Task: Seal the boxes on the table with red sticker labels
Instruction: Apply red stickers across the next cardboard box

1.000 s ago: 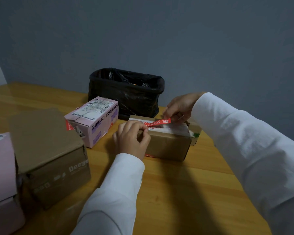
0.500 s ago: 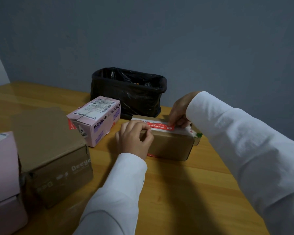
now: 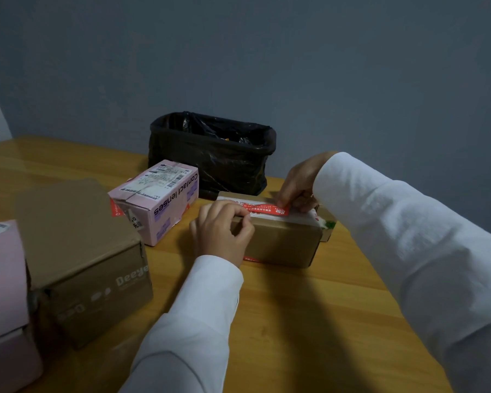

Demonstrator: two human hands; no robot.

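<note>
Red sticker label (image 3: 268, 209), lifted 1 s ago, now flat on brown box (image 3: 284, 241); fingertips pressing ends.

Sticker (image 3: 268, 209) is laid on top of the small box (image 3: 284, 239); bin (image 3: 210, 154) is parked behind it, lens box (image 3: 159, 199) to its left.

The pink box (image 3: 156, 202) carries "Contact lenses" in dark letters, upside down, along its side, and on top a white shipping label with a barcode, its small print too fine to read. The large brown box (image 3: 80, 251) shows pale letters "Deeye" on its front. The red sticker (image 3: 267, 209) has unreadable white print.
</note>
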